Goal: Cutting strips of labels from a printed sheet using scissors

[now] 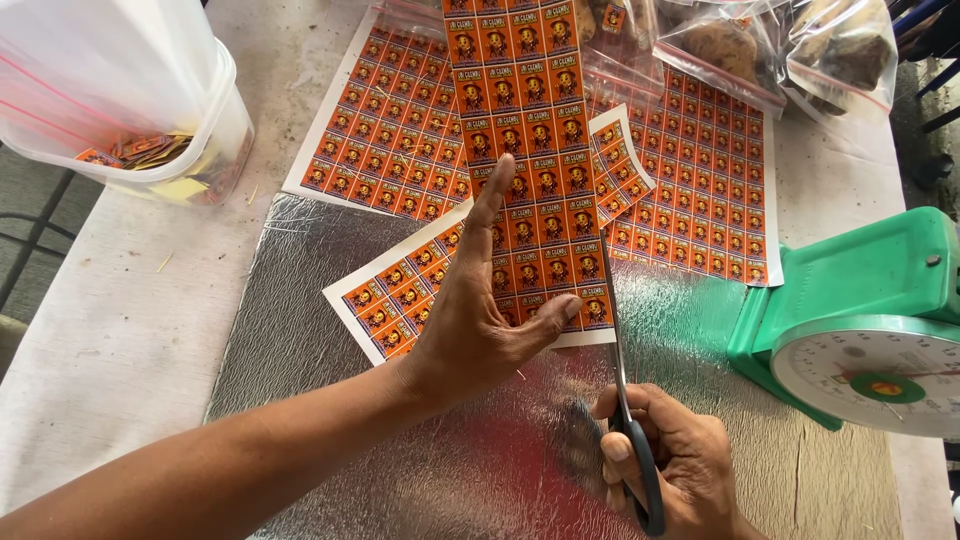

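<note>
Clearly, the right hand (665,465) is closed around the dark handles of a pair of scissors (628,400), with the fingers curled through and over the loops. From this hand the two thin blades go up and away from the person, nearly straight, and they stand against the right edge of a long strip of orange labels (525,150). How far the blades are apart cannot be told, because they look like one narrow line.

The left hand (480,320) is just to the left of the scissors and a little farther from the person. It pinches the lower end of the strip: the thumb lies across the front of the bottom rows, the other fingers go up behind the paper, and one finger points upward along the strip's left side. The hand holds the strip raised, above the other sheets.

The long axis of the strip runs from the left hand away toward the top of the view, almost parallel to the blades. So the strip lies directly beyond both hands, its right edge meeting the blades.

Under the hands lies a silver foil board (300,330). On it, more label sheets (700,170) are spread. A green weighing scale (860,320) is at the right, a clear plastic tub (150,110) at the far left, and plastic bags (800,50) at the far edge.
</note>
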